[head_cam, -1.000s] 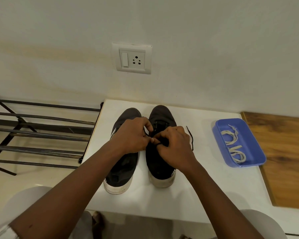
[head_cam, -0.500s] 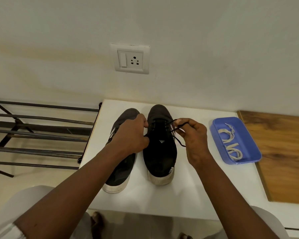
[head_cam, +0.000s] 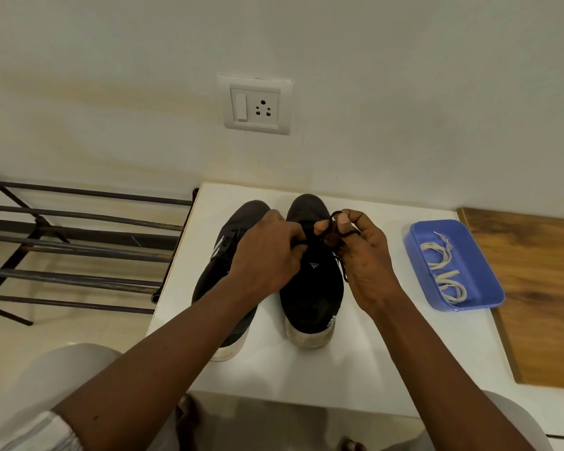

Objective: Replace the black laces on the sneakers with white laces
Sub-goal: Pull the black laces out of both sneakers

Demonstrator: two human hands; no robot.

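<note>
Two black sneakers with white soles stand side by side on a white table (head_cam: pixel 365 359), toes toward the wall. The right sneaker (head_cam: pixel 311 288) has its black lace (head_cam: pixel 341 271) partly pulled loose. My right hand (head_cam: pixel 362 255) pinches a loop of that lace above the shoe's lacing area. My left hand (head_cam: pixel 267 252) rests over the gap between the shoes, fingers closed on the lace at the right sneaker's eyelets. The left sneaker (head_cam: pixel 222 278) is partly hidden under my left forearm. White laces (head_cam: pixel 443 268) lie coiled in a blue tray (head_cam: pixel 482 288) at the table's right.
A dark metal shoe rack (head_cam: pixel 72 249) stands left of the table. A wooden board (head_cam: pixel 541 288) lies right of the blue tray. A wall socket (head_cam: pixel 254 105) sits above the table. My knees show at the bottom edge.
My right hand pulled the lace out to the right, then came back toward the lacing area holding a loop. My left hand stayed at the eyelets.
</note>
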